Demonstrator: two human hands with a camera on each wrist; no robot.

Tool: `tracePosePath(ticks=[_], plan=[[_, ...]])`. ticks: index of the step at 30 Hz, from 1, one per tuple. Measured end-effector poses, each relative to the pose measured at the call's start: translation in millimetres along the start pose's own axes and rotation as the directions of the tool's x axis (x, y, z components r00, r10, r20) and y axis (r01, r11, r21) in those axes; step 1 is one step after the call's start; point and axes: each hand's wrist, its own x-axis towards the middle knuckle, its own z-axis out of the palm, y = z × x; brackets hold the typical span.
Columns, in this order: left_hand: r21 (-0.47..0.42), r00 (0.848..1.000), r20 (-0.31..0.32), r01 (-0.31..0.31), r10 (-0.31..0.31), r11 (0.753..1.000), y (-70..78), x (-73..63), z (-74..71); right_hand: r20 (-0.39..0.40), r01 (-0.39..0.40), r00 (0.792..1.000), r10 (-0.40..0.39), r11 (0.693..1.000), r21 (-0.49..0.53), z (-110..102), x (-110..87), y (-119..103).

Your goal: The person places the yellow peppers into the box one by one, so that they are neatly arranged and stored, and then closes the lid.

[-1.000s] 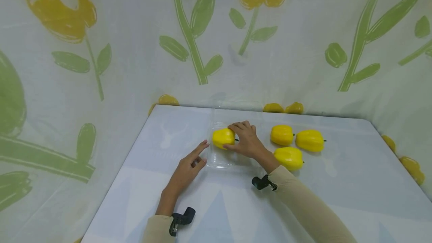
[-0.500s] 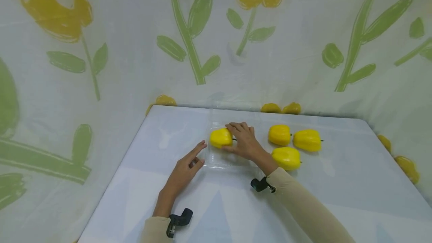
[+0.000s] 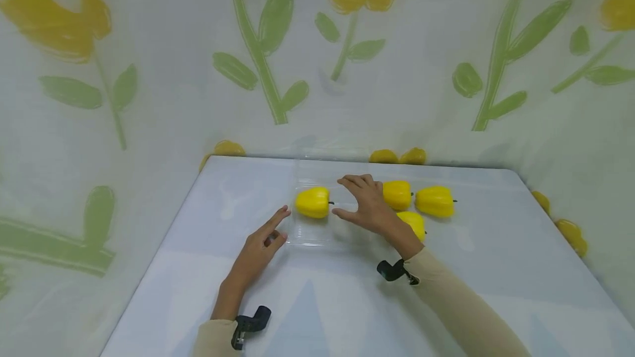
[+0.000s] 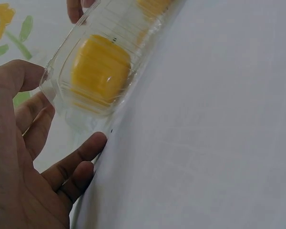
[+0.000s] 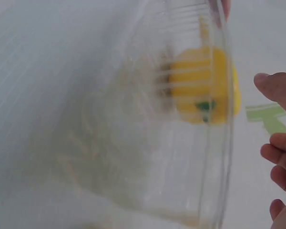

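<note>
In the head view, a yellow bell pepper lies in the left part of a clear plastic container, its dark stem pointing right. My right hand is over the container, thumb and fingers spread, with a gap between them and the pepper. My left hand is at the container's left side, fingers extended. In the left wrist view, the left thumb touches the container's rim. Through the clear wall in the right wrist view, the pepper shows its green stem end.
Three more yellow bell peppers sit right of the container: one partly behind the right hand, another farther right, a third nearer, partly covered by the right wrist. A flower-printed curtain stands behind the white table.
My right hand has let go of the yellow bell pepper and drawn back to the right. The pepper stays in the container. The left hand keeps its place, while the head view has turned slightly right.
</note>
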Motion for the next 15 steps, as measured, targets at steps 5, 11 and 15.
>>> tracePosePath(ticks=[5, 11, 15], plan=[[0.01, 1.0, 0.004, -0.016, 0.016, 1.0, -2.0, -0.1, 0.3, -0.053, 0.003, 0.999, -0.004, 1.0, -0.01, -13, -16.2, 14], [0.018, 1.0, 0.001, -0.003, 0.003, 1.0, -1.9, -1.0, 0.7, -0.062, -0.012, 0.998, 0.011, 1.0, -0.01, -22, -36.5, 28], [0.007, 1.0, -0.003, 0.006, -0.006, 1.0, 1.3, -1.3, 1.7, -0.053, -0.043, 0.998, 0.041, 0.999, -0.027, -27, -48.2, 36]])
